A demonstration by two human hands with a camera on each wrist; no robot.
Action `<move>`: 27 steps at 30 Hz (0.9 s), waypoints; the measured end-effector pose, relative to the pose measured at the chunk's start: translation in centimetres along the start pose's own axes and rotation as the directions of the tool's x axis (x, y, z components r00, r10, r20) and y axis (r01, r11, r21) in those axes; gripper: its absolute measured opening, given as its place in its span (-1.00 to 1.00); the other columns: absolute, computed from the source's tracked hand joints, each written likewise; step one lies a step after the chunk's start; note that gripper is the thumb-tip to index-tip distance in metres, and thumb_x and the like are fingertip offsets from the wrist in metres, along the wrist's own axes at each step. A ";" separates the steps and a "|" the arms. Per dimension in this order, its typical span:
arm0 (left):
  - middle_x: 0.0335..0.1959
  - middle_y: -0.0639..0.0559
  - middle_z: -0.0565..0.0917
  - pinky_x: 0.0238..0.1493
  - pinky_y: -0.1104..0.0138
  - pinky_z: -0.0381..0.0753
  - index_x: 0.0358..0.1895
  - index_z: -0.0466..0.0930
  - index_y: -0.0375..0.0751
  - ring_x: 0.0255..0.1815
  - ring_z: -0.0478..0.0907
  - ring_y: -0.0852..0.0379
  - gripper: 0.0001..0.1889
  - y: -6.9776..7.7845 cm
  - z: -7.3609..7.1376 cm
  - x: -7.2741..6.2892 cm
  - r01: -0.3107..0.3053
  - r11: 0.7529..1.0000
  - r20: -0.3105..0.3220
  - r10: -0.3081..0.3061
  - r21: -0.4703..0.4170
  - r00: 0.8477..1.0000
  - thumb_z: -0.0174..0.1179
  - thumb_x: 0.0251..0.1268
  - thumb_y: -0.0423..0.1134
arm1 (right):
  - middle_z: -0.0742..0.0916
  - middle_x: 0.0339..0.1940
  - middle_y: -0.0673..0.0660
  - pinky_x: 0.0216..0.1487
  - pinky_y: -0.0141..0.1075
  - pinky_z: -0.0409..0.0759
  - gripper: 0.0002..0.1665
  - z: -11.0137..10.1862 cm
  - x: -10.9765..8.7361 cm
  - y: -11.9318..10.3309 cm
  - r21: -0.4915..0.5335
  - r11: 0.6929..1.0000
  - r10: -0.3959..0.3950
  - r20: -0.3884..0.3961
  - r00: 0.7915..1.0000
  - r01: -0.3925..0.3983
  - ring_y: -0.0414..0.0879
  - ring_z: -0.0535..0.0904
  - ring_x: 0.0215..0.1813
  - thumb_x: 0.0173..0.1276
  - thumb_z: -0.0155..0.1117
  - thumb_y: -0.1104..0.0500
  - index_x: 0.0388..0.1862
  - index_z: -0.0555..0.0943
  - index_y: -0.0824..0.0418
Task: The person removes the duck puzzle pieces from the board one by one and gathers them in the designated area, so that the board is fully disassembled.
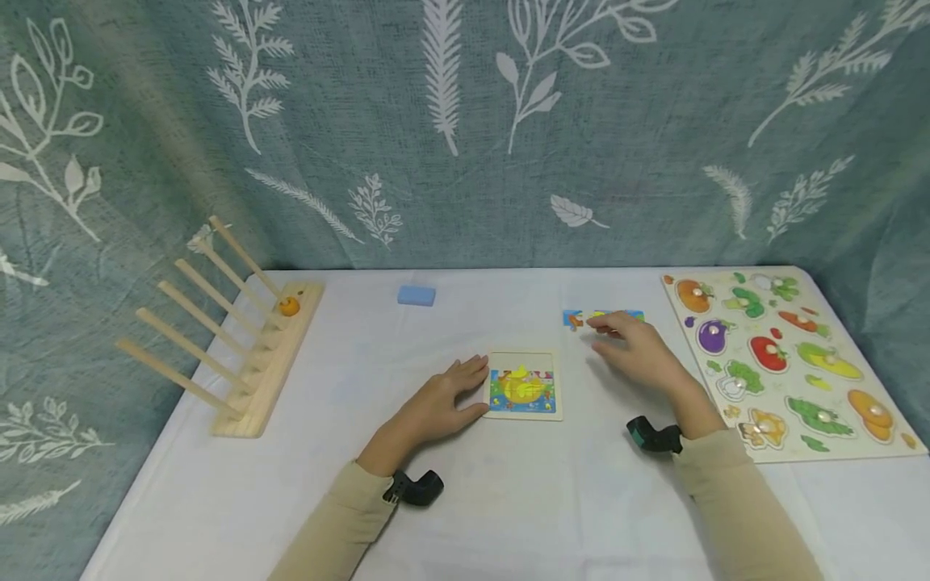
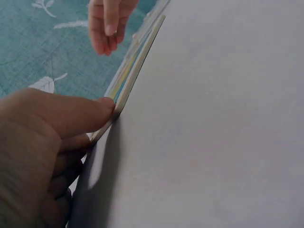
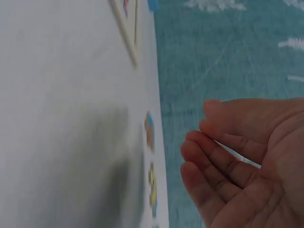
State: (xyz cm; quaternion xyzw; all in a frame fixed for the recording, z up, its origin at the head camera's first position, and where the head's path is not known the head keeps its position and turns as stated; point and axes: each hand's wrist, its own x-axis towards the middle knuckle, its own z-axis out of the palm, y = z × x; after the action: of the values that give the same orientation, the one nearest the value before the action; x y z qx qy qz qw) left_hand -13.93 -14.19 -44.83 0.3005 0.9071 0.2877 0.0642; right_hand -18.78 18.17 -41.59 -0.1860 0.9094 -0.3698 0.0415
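A small square jigsaw puzzle in a pale wooden frame (image 1: 525, 415) lies at mid-table. Its lower part shows a yellow and blue picture; the top strip is bare wood. My left hand (image 1: 446, 401) rests along the frame's left edge, thumb near the lower corner and fingertips near the upper one. In the left wrist view, the thumb (image 2: 80, 114) touches the frame's side. Farther back and to the right, my right hand (image 1: 634, 351) hovers over loose puzzle pieces (image 1: 572, 319), partly hiding them. Its fingers are loosely bent, and nothing shows between them in the right wrist view.
At the right lies a vegetable peg board (image 1: 781, 403) with colourful knobbed pieces. A wooden rack (image 1: 265, 395) with several slanted pegs stands at the left, a small orange bead (image 1: 289, 307) on it. A blue block (image 1: 416, 296) sits near the back edge.
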 end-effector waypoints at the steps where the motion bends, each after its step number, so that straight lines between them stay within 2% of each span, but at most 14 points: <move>1: 0.41 -0.16 0.29 0.50 0.11 0.13 0.30 0.34 -0.41 0.45 0.20 -0.05 -0.40 0.1 0.1 -0.2 -0.004 1.000 -0.006 0.004 -0.008 1.000 0.21 0.29 -0.14 | 0.61 0.09 0.32 0.21 0.04 0.53 -0.59 0.4 0.2 -0.4 0.013 1.000 -0.019 0.007 1.000 0.019 0.21 0.52 0.13 0.35 0.19 0.29 0.16 0.51 0.39; 5: 0.38 -0.16 0.33 0.48 0.11 0.17 0.28 0.38 -0.38 0.43 0.24 -0.05 -0.44 0.1 0.5 -0.6 -0.003 1.000 -0.034 0.002 -0.031 0.999 0.22 0.29 -0.16 | 0.61 0.11 0.30 0.23 -0.01 0.53 -0.57 2.1 0.7 -2.3 0.071 0.994 -0.087 0.064 0.994 0.082 0.17 0.53 0.15 0.34 0.22 0.29 0.17 0.49 0.39; 11: 0.37 -0.15 0.36 0.47 0.09 0.20 0.27 0.39 -0.37 0.41 0.26 -0.06 -0.45 -0.1 0.6 -0.6 -0.017 0.998 -0.054 0.014 -0.061 0.998 0.23 0.28 -0.16 | 0.61 0.11 0.26 0.23 -0.05 0.55 -0.55 4.9 1.2 -4.7 0.145 0.979 -0.164 0.152 0.975 0.142 0.12 0.55 0.15 0.33 0.23 0.26 0.18 0.49 0.35; 17: 0.35 -0.16 0.37 0.46 0.09 0.23 0.27 0.40 -0.37 0.40 0.29 -0.09 -0.44 -0.3 0.7 -0.4 -0.034 0.997 -0.069 0.029 -0.075 0.997 0.24 0.26 -0.17 | 0.61 0.09 0.19 0.17 -0.11 0.59 -0.53 7.1 1.6 -5.5 0.149 0.977 -0.185 0.217 0.959 0.155 0.05 0.56 0.09 0.30 0.26 0.26 0.19 0.49 0.31; 22: 0.36 -0.15 0.37 0.45 0.08 0.24 0.28 0.39 -0.36 0.40 0.27 -0.10 -0.44 -0.2 0.7 -0.5 -0.022 0.997 -0.061 0.017 -0.079 0.998 0.24 0.26 -0.16 | 0.62 0.08 0.14 0.15 -0.12 0.57 -0.53 8.4 1.6 -5.4 0.124 0.977 -0.195 0.210 0.958 0.171 -0.02 0.54 0.07 0.30 0.26 0.25 0.18 0.50 0.30; 27: 0.36 -0.15 0.37 0.43 0.05 0.27 0.27 0.40 -0.36 0.40 0.28 -0.13 -0.44 -0.1 0.5 -0.7 -0.022 0.997 -0.067 0.018 -0.070 0.998 0.24 0.26 -0.17 | 0.59 0.07 0.15 0.18 -0.05 0.54 -0.55 9.1 1.6 -5.3 0.077 0.975 -0.220 0.200 0.955 0.208 0.00 0.53 0.09 0.29 0.27 0.22 0.17 0.53 0.27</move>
State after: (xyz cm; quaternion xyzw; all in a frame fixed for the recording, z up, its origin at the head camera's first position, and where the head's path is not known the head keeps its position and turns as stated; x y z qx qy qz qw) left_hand -13.28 -14.39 -45.38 0.2975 0.8949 0.3301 0.0420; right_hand -16.65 8.11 -44.46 -0.3195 0.8640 -0.3758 0.1008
